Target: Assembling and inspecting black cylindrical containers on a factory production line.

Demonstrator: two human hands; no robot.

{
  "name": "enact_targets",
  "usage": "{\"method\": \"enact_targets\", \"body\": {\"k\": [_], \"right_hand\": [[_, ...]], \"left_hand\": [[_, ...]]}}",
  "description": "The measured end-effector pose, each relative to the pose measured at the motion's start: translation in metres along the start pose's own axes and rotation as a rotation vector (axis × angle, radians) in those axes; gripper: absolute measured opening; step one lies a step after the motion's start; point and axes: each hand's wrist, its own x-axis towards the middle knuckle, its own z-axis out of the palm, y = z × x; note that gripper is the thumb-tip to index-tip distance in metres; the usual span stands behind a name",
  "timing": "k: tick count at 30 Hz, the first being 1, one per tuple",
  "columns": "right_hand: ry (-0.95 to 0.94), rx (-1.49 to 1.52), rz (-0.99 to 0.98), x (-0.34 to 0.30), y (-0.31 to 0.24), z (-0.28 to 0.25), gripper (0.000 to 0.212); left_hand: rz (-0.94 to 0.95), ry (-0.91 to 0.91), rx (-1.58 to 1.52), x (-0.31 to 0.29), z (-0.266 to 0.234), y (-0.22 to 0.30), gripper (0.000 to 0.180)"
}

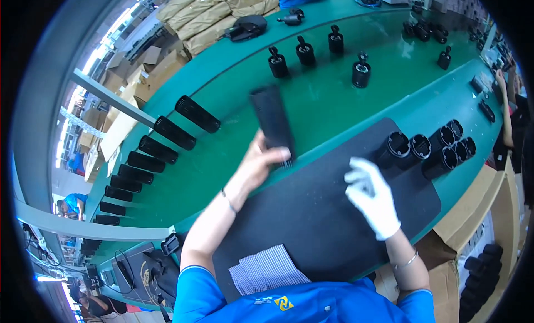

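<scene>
My bare left hand (260, 164) is closed around the lower end of a black cylindrical housing (272, 114), which is tilted and a little blurred by motion. It is held above the near edge of the green bench. My right hand (371, 198), in a white glove, hovers over the black mat (311, 212) with its fingers loosely bent and apart, holding nothing that I can see. Just beyond it, several black cups (398, 145) with open tops stand grouped at the mat's right end. A checked cloth (267, 270) lies on the mat close to my body.
Along the left of the green bench (311, 95) lies a row of black ribbed cylinders (175, 133). Black parts with knobbed tops (360, 73) stand farther back. Cardboard boxes (473, 212) are at the right, and a grey metal frame (111, 98) crosses the left. Other people work nearby.
</scene>
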Motion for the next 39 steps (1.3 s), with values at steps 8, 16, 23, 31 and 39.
{"method": "enact_targets", "body": {"k": [8,16,23,31,39], "right_hand": [[-0.014,-1.111,-0.389,-0.033,0.042,0.015,0.026],[-0.008,-0.998,-0.311,-0.027,0.046,0.012,0.02],[-0.011,-0.984,-0.297,-0.026,0.046,0.009,0.019],[-0.034,-0.951,-0.303,-0.029,0.05,0.003,0.018],[-0.042,-0.846,-0.286,-0.026,0.05,-0.004,0.031]], "left_hand": [[0.23,0.535,0.44,0.124,-0.137,0.01,0.063],[0.197,0.71,0.59,0.127,-0.16,-0.014,0.07],[0.256,0.798,0.854,0.093,-0.091,-0.047,0.075],[0.324,0.537,1.342,0.235,-0.037,0.029,0.076],[0.458,0.516,1.204,0.292,-0.108,0.014,0.06]]}}
